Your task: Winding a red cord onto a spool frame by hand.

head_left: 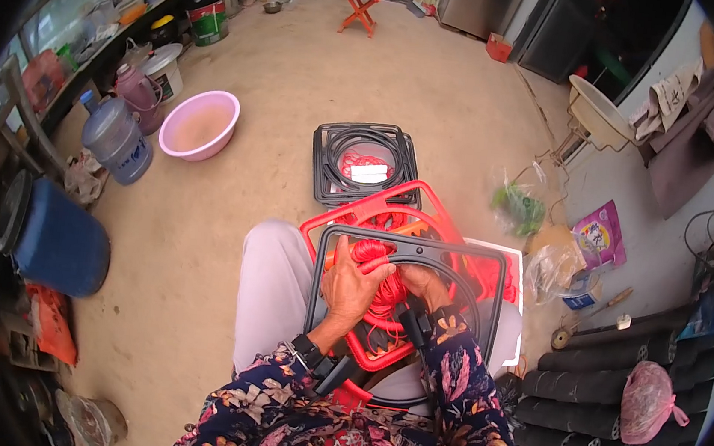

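Across my lap lies a black square plastic frame (491,257) with a round opening and a curved ring inside. A bundle of red cord (388,296) sits in that opening. My left hand (348,284) is closed on the cord from the left, its thumb across the strands and its index finger pointing up. From the right, my right hand (424,286) reaches to the same bundle with curled fingers, their tips hidden behind the cord. A red frame of similar shape (418,193) lies under the black one, its lower part covered.
On the floor ahead is a stack of black frames (321,164) with red cord inside. A white-edged box (516,324) stands by my right knee. Pink basin (231,116) and water jug (124,145) are left; black rolls (573,386) lie right. A folding stool (359,12) stands far off.
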`<state>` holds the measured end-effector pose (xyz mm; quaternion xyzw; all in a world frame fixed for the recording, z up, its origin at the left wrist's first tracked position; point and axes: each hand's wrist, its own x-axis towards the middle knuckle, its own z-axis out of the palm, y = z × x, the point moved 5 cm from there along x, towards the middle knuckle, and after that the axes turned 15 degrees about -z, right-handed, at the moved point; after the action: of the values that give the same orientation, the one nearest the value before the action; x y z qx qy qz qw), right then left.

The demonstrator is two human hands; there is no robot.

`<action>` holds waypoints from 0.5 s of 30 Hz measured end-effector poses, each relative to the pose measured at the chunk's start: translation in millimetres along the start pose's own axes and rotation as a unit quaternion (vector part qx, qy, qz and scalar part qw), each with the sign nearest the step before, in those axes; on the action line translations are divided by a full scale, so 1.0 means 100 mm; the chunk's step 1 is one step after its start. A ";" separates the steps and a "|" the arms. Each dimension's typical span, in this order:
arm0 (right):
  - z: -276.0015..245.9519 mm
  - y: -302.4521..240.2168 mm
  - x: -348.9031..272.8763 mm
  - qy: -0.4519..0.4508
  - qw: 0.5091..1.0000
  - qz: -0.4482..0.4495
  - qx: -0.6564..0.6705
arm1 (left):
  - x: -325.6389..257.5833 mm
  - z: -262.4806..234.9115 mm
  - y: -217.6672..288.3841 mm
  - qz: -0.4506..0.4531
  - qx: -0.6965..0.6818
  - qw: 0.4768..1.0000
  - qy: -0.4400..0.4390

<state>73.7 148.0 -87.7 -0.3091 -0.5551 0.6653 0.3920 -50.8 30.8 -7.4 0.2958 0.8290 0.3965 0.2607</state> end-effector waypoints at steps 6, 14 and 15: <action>0.24 -0.20 0.04 -0.208 0.931 -0.017 0.301 | 0.04 0.07 0.01 0.038 -0.076 0.996 -0.025; 0.20 -0.27 -0.31 0.007 0.997 0.020 -0.073 | 0.08 0.13 -0.02 0.031 -0.158 0.979 -0.122; 0.24 -0.37 -0.45 -0.003 0.997 0.009 -0.072 | 0.11 0.13 -0.05 0.017 -0.155 0.982 -0.110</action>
<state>82.3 100.4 -48.2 -0.3394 -0.6002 0.6278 0.3613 -51.4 42.4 -20.6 0.3074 0.7189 0.4894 0.3863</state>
